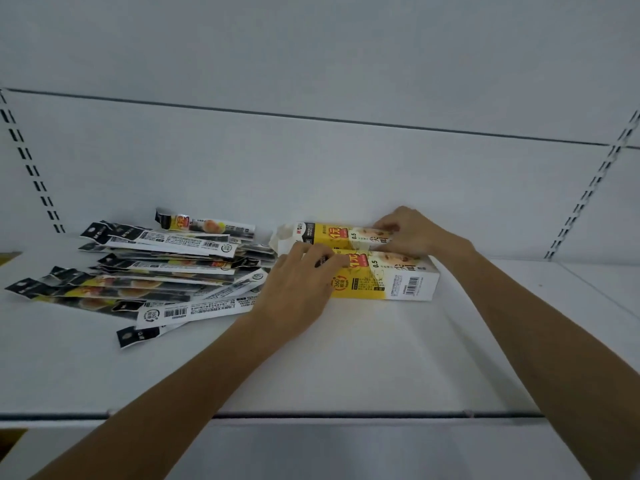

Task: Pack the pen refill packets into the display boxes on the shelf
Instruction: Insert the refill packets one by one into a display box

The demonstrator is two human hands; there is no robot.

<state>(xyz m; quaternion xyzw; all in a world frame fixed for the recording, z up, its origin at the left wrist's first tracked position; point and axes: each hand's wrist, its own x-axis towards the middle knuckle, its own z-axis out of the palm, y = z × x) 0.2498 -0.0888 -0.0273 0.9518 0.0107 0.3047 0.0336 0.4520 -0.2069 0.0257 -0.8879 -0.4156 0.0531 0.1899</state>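
Shelf: we are looking down at a white shelf (346, 358) with a pale back wall (311, 174) behind it and slotted uprights (31, 168) at either side.
Display box: a yellow and white display box (391, 280) lies on its long side right of centre, well back on the shelf near the wall, its barcode end to the right.
Rear yellow panel: a rear yellow panel (332, 233) with the same print runs just behind and touching the box, a white flap open at its left end; we cannot tell whether it is the box's raised lid or a second box.
Refill packets: the refill packets (138, 282) lie loose in a fanned, overlapping heap on the left of the shelf, outside the box, their right ends reaching to just beside the box's left end.
Stray packets: one lone packet (207, 225) sits at the back of the heap by the wall, and a front packet (142, 336) pokes out at the near edge.
Left hand: our left hand (298, 282) covers the left end of the box, between box and heap.
Left grip: closed on the box, fingers bent over its top edge where it meets the rear panel.
Right hand: our right hand (405, 233) reaches to the back, over the panel's right part.
Right grip: fingertips and thumb pinch the top of the rear yellow panel.
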